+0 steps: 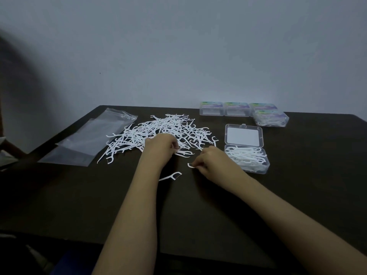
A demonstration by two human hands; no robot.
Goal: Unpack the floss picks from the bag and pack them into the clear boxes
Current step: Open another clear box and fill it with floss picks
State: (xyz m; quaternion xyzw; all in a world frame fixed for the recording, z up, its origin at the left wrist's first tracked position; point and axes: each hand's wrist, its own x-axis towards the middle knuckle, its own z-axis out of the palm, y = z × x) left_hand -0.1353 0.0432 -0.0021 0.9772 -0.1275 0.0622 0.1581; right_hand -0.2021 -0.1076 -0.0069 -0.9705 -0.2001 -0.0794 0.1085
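A loose heap of white floss picks [158,132] lies on the dark table [297,185]. My left hand [160,148] rests at the heap's near edge, fingers curled round picks there. My right hand [210,161] pinches a single floss pick [191,165] just above the table, left of the open clear box [247,155], which is partly filled with picks and has its lid standing up behind. One stray pick [171,176] lies between my forearms. The empty clear bag [87,139] lies flat at the left.
Several closed clear boxes [244,112] with coloured labels stand in a row at the table's back right. The table's far edge meets a plain wall. A dark shape sits at the far left.
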